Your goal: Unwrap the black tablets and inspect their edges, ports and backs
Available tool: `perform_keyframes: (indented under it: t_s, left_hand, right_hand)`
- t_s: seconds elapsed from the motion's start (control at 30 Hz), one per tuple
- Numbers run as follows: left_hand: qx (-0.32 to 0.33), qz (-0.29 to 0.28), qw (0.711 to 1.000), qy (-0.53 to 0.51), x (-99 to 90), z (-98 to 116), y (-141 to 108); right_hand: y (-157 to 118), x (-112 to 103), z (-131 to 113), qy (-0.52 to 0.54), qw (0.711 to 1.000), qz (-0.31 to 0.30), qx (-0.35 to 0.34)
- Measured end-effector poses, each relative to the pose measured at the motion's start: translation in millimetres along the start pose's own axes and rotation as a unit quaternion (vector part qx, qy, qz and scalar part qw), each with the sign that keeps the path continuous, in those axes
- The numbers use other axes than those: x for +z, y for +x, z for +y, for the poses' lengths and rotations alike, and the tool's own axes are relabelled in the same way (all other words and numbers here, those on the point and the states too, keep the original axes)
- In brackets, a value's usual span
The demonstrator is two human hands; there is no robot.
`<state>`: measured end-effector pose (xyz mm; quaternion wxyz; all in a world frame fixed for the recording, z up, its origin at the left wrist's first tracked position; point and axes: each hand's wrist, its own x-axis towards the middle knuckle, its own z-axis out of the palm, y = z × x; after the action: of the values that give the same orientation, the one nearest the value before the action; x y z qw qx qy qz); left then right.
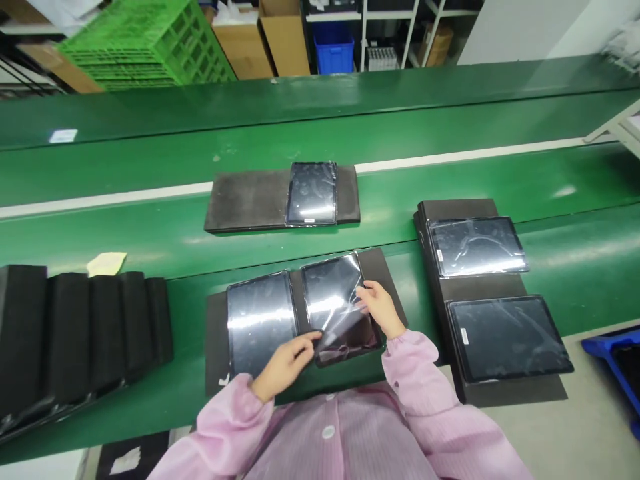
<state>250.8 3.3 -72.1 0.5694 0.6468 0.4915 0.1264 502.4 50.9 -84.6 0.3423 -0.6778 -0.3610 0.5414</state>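
Observation:
Two dark glossy panels lie side by side on a black foam board (pixel 217 333) in front of me. My right hand (pixel 377 303) pinches a clear film (pixel 337 327) at the right edge of the right panel (pixel 327 287); the film is partly lifted. At that panel's lower left edge rests my left hand (pixel 290 360), index finger stretched out and touching it, thumb apart. The left panel (pixel 260 320) lies flat beside my left hand. Farther back, another film-covered panel (pixel 313 193) lies on a long black foam board (pixel 245 200).
At the right, two panels (pixel 477 247) (pixel 510 337) lie on stacked black boards (pixel 455 288). Black foam blocks (pixel 70 327) stand at the left, near a yellow paper (pixel 107 263). Green crates (pixel 135 40) and cartons (pixel 285 40) are behind the green bench (pixel 400 127).

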Motion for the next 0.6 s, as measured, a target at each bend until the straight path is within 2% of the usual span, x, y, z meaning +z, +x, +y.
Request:
perform_keyframes:
  t_s: [0.07,0.17,0.23,0.33,0.37,0.4,0.43,0.47,0.53,0.6]
  left_hand:
    - [0.072,-0.027,0.984,0.163,12.8,-3,-3]
    - [0.134,-0.012,0.947,0.291,26.9,-9,-7]
    - [0.144,0.001,0.936,0.321,31.9,-13,-9]
    - [0.148,-0.003,0.933,0.327,33.2,-16,-8]
    - [0.143,-0.010,0.935,0.324,32.4,-16,-7]
    - [0.134,-0.014,0.938,0.319,31.5,-15,-6]
    - [0.122,-0.016,0.943,0.310,30.5,-13,-5]
    - [0.110,-0.016,0.948,0.298,29.6,-11,-4]
    - [0.094,-0.016,0.959,0.269,28.7,-5,-1]
    - [0.094,-0.030,0.965,0.244,28.1,-1,3]
  right_hand:
    - [4,8,-6,-0.064,0.997,-0.003,-0.032]
    - [-16,22,-13,-0.137,0.983,-0.056,-0.106]
    - [-40,28,-16,-0.161,0.965,-0.138,-0.152]
    - [-74,27,-18,-0.188,0.910,-0.299,-0.217]
    - [-80,22,-17,-0.194,0.897,-0.325,-0.230]
    - [-83,17,-16,-0.198,0.896,-0.323,-0.230]
    - [-82,10,-13,-0.200,0.910,-0.289,-0.219]
    - [-77,3,-9,-0.201,0.933,-0.226,-0.197]
    - [-59,-10,2,-0.211,0.965,-0.060,-0.145]
    - [-34,-17,16,-0.264,0.953,0.064,-0.135]
